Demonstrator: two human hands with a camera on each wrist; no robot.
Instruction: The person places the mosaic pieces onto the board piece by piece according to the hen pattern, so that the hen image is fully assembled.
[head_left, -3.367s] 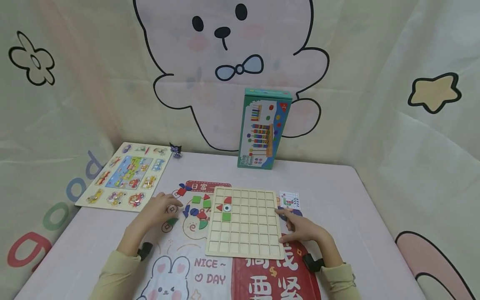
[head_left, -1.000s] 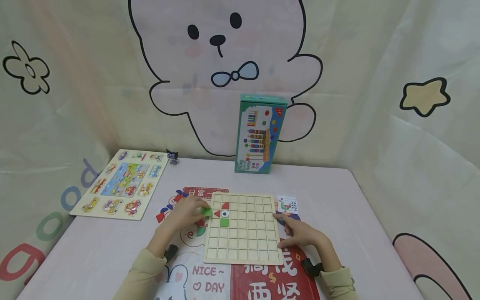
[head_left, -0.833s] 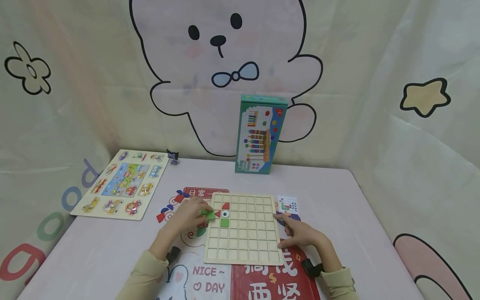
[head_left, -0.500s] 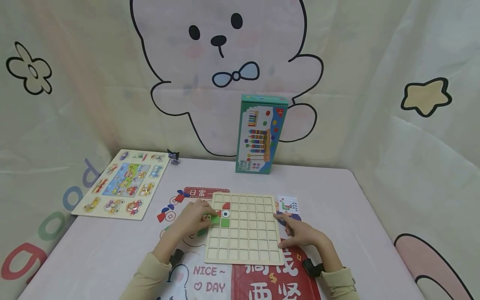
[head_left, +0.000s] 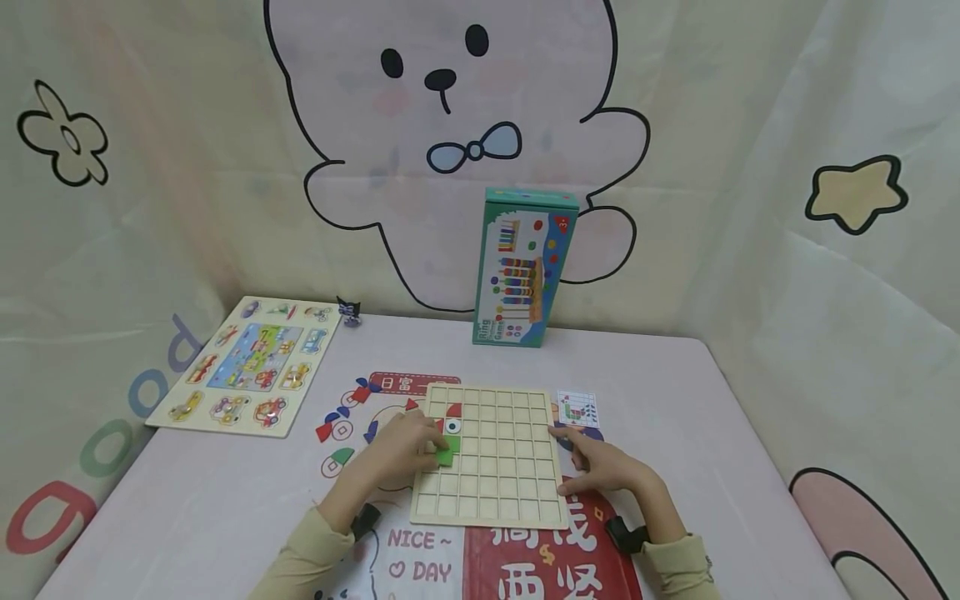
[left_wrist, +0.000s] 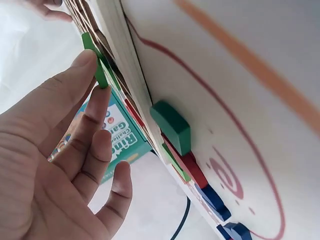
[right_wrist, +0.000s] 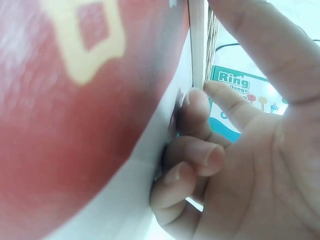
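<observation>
Grip of left hand (head_left: 405, 444) pinches a flat green square (head_left: 446, 457) over the ridged board (head_left: 506, 467), right grip (head_left: 609, 462) spread against its edge.

From the person's head, one camera looks forward and down over the white-topped table (head_left: 652, 400), far enough back to frame the bare left hand (head_left: 403, 447), the bare right hand (head_left: 611, 463), the flat cream wooden grid board (head_left: 498, 458) and the pale fabric backdrop (head_left: 712, 250). The left wrist camera sits low and very close to its hand, rolled so the table climbs on the right; the right wrist camera, equally near, has it on the left. Both face past the board's edge toward the upright teal cardboard box (head_left: 527, 271), visible in every view.
</observation>
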